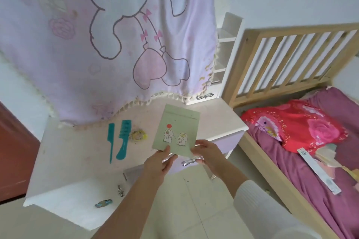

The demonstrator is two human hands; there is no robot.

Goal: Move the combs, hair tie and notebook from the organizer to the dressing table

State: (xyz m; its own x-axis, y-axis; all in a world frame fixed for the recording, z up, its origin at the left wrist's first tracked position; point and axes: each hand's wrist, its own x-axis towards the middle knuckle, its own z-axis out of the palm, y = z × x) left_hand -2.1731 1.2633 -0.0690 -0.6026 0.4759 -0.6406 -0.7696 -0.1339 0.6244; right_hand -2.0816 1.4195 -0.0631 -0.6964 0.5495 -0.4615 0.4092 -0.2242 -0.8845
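Both hands hold a pale green notebook (177, 130) with cartoon animals on its cover, just above the right part of the white dressing table (77, 153). My left hand (160, 163) pinches its near left corner and my right hand (206, 154) grips its near right corner. Two teal combs lie side by side on the table, a thin tail comb (111, 139) and a wider handled comb (124, 138). A yellowish hair tie (138, 135) rests just to the right of them. No organizer is in view.
A pink cartoon cloth (108, 44) hangs over the back of the table. Small clips (104, 203) lie near the table's front edge. A wooden bed (291, 60) with a red pillow (299, 124) and purple sheet stands to the right. The floor is tiled.
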